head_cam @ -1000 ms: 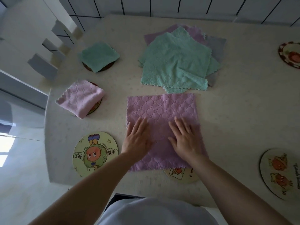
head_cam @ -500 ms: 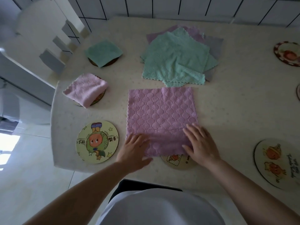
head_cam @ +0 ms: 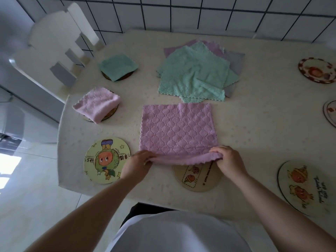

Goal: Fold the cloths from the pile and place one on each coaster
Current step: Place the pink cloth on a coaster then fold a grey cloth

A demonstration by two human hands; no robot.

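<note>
Hands at lower centre: left hand pinches the near-left corner of the purple quilted cloth, right hand pinches the near-right corner; near edge lifted off the table, far part lying flat. Beige coaster with small cartoon figures sits just below the raised edge; its lettering is too small to read. Round cartoon coaster, lower left, bears characters, not legible. Centre left: folded pink cloth on a coaster. Upper left: folded green cloth on a coaster. Upper centre: pile of green, purple and grey cloths. Lower right: coaster with cursive script, unreadable.
</note>
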